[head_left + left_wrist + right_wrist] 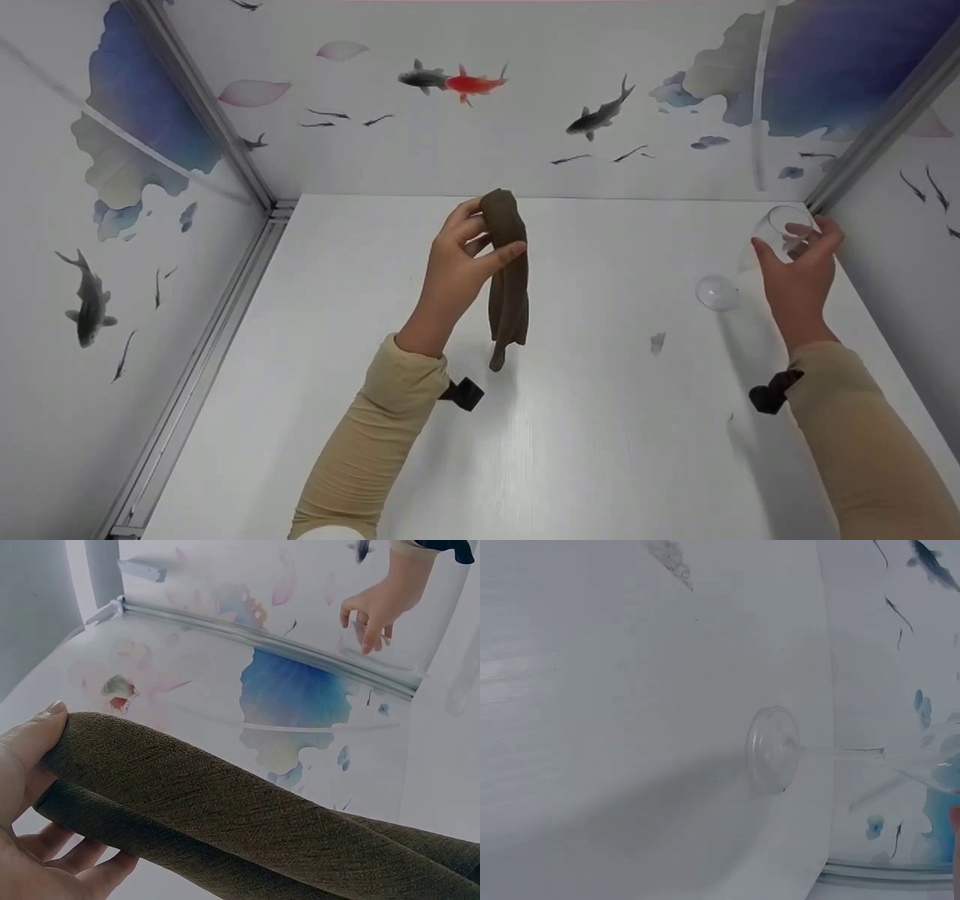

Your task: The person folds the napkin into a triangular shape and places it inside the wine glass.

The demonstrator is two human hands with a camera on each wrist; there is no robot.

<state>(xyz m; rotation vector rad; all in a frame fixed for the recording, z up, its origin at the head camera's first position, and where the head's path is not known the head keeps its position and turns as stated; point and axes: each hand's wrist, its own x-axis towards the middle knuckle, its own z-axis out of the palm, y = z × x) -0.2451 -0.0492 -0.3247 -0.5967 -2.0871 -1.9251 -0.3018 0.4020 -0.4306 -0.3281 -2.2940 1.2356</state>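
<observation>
A brown woven cloth (511, 277), folded into a long strip, hangs from my left hand (461, 259). In the left wrist view the cloth (225, 802) stretches to the right edge, with the left thumb on top and the fingers beneath. Far to the right, my right hand (802, 274) grips a clear stemmed glass by its bowl (780, 225), thumb on one side and fingers on the other. Its round foot (774, 750) and thin stem (840, 754) show in the right wrist view. I cannot tell whether the foot touches the table.
The white table (600, 450) spreads beneath both hands. Printed white walls (480, 135) with metal corner rails enclose its back and sides. A small grey mark (658, 343) lies on the tabletop, left of the glass. Black wrist cameras (466, 394) sit on both sleeves.
</observation>
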